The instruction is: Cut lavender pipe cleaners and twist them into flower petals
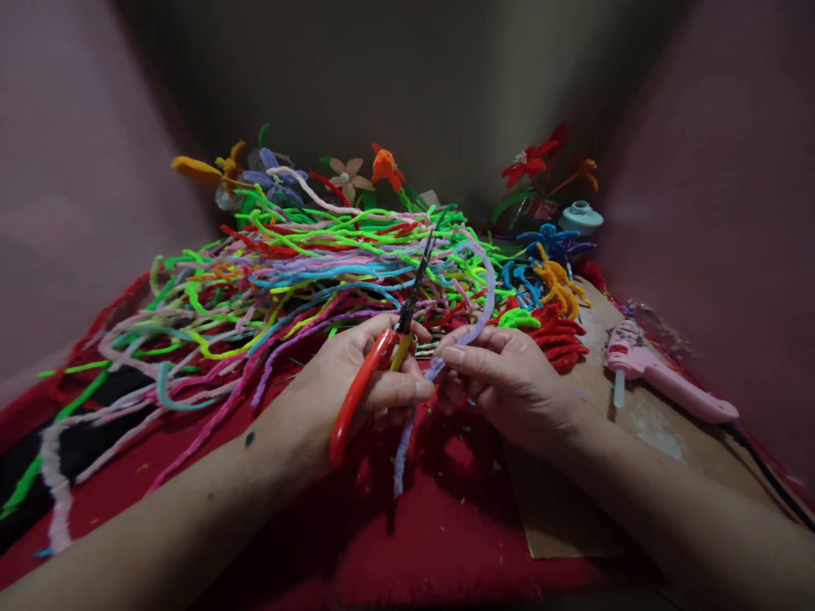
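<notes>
My left hand is closed around a pair of red-and-yellow-handled pliers, whose dark thin jaws point up and away over the pile. My right hand pinches a lilac pipe cleaner between thumb and fingers. That pipe cleaner arcs up to the right and its lower end hangs down between my hands. The two hands are almost touching above the red cloth.
A big heap of coloured pipe cleaners fills the middle and left. Finished pipe-cleaner flowers stand behind it. A pink glue gun lies on brown cardboard at right, near red, orange and blue curled pieces and a teal container.
</notes>
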`<control>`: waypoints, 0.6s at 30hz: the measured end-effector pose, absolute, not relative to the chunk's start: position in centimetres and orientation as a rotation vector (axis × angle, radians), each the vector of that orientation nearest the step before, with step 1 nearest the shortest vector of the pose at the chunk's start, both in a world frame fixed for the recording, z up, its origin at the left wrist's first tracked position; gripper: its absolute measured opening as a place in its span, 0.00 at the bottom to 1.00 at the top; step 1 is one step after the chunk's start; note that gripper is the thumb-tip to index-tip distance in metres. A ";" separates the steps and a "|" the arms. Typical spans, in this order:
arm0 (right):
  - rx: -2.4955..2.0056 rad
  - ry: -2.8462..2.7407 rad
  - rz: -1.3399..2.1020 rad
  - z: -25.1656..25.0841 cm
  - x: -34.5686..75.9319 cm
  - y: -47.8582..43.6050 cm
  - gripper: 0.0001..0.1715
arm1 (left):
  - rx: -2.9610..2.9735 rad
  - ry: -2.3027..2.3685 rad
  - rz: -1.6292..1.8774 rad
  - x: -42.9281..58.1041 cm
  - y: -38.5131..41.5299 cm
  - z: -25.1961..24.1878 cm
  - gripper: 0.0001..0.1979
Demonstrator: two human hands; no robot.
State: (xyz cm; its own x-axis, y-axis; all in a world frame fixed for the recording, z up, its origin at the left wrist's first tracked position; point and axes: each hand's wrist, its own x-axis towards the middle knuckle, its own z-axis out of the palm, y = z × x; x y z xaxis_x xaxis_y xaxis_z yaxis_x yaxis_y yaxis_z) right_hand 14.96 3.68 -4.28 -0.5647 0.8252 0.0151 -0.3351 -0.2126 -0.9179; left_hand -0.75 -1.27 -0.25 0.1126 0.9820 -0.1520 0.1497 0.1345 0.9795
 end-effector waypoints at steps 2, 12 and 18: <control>-0.633 -1.244 1.894 -4.5 14.9 3.8 0.07 | 1.260 1.273 0.934 -0.7 -1.1 -0.2 0.12; -0.696 -1.223 1.912 -4.4 15.0 3.8 0.06 | 1.207 1.209 1.003 -1.0 -0.9 -0.9 0.12; -0.702 -1.206 1.904 -4.2 14.8 3.5 0.06 | 1.302 1.238 1.004 -1.0 -1.0 -0.8 0.16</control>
State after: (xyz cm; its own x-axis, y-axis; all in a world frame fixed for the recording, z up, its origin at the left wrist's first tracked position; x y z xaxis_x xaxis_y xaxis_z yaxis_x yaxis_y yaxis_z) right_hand 14.78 3.47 -4.17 -0.5595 0.8273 -0.0505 -0.3078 -0.2640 -0.9141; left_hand -1.00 -1.04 -0.76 0.1197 0.9897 -0.0787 0.1274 0.0633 0.9898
